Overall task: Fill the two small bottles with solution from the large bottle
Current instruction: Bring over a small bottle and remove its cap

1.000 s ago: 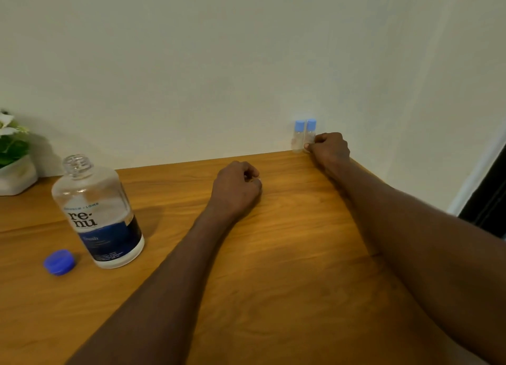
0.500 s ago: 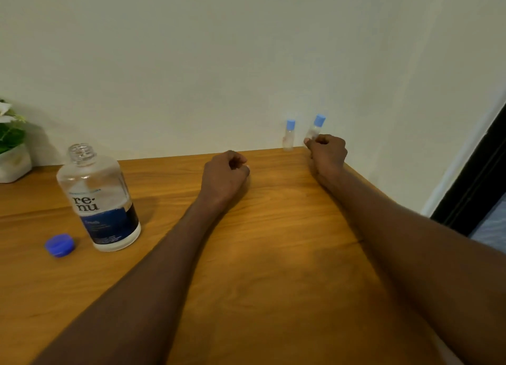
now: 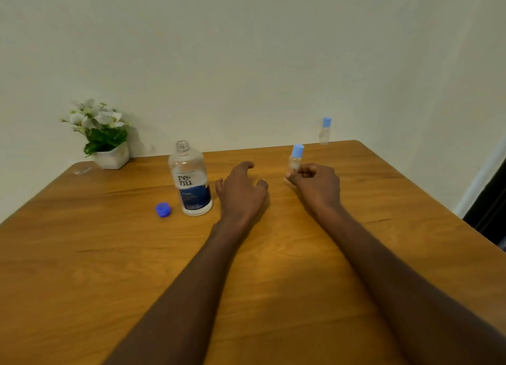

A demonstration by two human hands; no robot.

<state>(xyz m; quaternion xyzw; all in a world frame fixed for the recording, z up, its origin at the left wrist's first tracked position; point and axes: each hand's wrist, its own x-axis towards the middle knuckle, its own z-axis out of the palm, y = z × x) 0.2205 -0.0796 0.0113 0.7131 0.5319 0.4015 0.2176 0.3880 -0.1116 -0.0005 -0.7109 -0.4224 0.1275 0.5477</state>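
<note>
right hand has carried small bottle nearer, left hand uncurled

Under my arms the tabletop is smooth, warm wood grain with a soft sheen. The big bottle is clear glossy plastic with a paper-looking label. Its loose cap is shiny blue plastic. The flower pot at the far left corner looks matt white.

Clear large bottle with navy label, blue cap, 2 light-blue-capped small bottles, wood-grain table.
</note>
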